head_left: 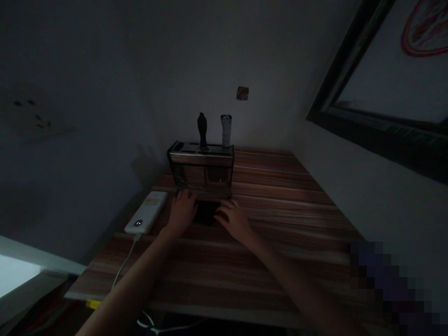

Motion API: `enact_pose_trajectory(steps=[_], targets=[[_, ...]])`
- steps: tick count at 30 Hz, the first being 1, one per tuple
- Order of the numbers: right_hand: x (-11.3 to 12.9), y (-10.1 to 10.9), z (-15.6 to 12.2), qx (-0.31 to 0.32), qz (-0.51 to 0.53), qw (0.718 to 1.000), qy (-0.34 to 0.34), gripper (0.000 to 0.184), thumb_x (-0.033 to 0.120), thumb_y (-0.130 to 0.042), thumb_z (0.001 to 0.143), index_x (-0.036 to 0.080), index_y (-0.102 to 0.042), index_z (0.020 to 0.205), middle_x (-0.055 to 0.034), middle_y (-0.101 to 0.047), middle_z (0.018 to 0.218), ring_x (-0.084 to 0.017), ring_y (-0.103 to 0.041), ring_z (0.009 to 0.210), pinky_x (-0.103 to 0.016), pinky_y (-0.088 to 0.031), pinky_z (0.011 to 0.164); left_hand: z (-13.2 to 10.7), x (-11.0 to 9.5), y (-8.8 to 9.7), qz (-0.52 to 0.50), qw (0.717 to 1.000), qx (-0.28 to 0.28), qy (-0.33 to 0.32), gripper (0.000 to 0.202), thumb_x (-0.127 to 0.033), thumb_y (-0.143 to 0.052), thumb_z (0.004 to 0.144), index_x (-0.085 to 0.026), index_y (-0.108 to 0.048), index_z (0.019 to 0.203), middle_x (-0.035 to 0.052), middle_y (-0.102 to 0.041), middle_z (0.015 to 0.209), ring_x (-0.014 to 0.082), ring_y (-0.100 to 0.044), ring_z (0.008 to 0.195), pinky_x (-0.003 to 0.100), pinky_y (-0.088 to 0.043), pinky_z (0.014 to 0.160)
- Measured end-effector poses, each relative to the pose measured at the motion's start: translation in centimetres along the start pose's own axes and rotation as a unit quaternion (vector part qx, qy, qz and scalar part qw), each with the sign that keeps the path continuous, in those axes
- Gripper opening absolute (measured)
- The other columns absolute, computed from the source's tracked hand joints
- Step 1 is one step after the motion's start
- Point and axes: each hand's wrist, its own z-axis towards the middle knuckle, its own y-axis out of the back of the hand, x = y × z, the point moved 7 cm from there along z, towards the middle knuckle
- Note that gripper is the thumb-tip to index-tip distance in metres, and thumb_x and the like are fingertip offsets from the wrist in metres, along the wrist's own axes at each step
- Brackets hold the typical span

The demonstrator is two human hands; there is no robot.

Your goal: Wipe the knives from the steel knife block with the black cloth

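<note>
The room is dim. My left hand [182, 212] and my right hand [234, 219] rest on a striped wooden table [273, 210], one on each side of a small dark object [207, 212] that I cannot identify. Both hands touch its edges with fingers curled around it. Just behind it stands a metal and clear knife block [201, 168] with a black handle [202, 130] and a pale handle [226, 130] sticking up from its top.
A white power bank [147, 212] with a lit dot lies left of my left hand; its white cable [122, 266] runs off the table's front edge. Walls close in behind and on both sides. A dark-framed picture [385, 93] hangs at right.
</note>
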Motion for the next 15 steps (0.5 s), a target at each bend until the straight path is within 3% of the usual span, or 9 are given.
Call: enact_pose_trajectory(steps=[3,7,11,15], targets=[[-0.6,1.9,-2.1,-0.009,0.041,0.999,-0.014,0.011,0.026,-0.055,0.082,0.023,-0.064,0.087,-0.0054,-0.059,0.110,-0.022,-0.047,0.105,-0.040,-0.038,0.089,-0.5,-3.4,1.2,-0.064,0.996,-0.045,-0.053,0.018,-0.018,-0.047,0.081,-0.021,-0.055,0.096,0.0085,-0.053,0.106,0.0270,-0.048,0.102,0.041,-0.039,0.084],[-3.1,3.7,-5.9,-0.034,0.119,0.988,-0.097,0.011,0.025,-0.052,0.082,0.024,-0.062,0.082,-0.0038,-0.064,0.089,-0.022,-0.055,0.090,-0.037,-0.041,0.082,-3.4,-10.5,0.6,-0.236,0.951,0.027,-0.197,0.017,-0.022,-0.040,0.086,-0.021,-0.054,0.096,0.0047,-0.060,0.096,0.0167,-0.056,0.089,0.027,-0.043,0.078],[-4.4,4.3,-8.0,-0.051,0.153,0.977,-0.136,0.019,0.031,-0.043,0.086,0.022,-0.057,0.076,-0.0030,-0.062,0.075,-0.020,-0.058,0.074,-0.032,-0.043,0.069,-7.4,-16.2,-1.5,-0.205,0.908,0.125,-0.344,0.010,-0.021,-0.047,0.081,-0.020,-0.057,0.084,0.0019,-0.065,0.079,0.0155,-0.059,0.070,0.024,-0.044,0.063],[-4.0,3.8,-7.5,-0.025,0.187,0.973,-0.134,0.029,0.036,-0.040,0.087,0.021,-0.052,0.066,0.0005,-0.056,0.063,-0.016,-0.054,0.062,-0.026,-0.041,0.060,-8.5,-18.5,-2.9,-0.168,0.872,0.133,-0.440,0.013,-0.024,-0.050,0.078,-0.019,-0.059,0.071,0.0026,-0.067,0.073,0.0159,-0.060,0.065,0.025,-0.043,0.059]])
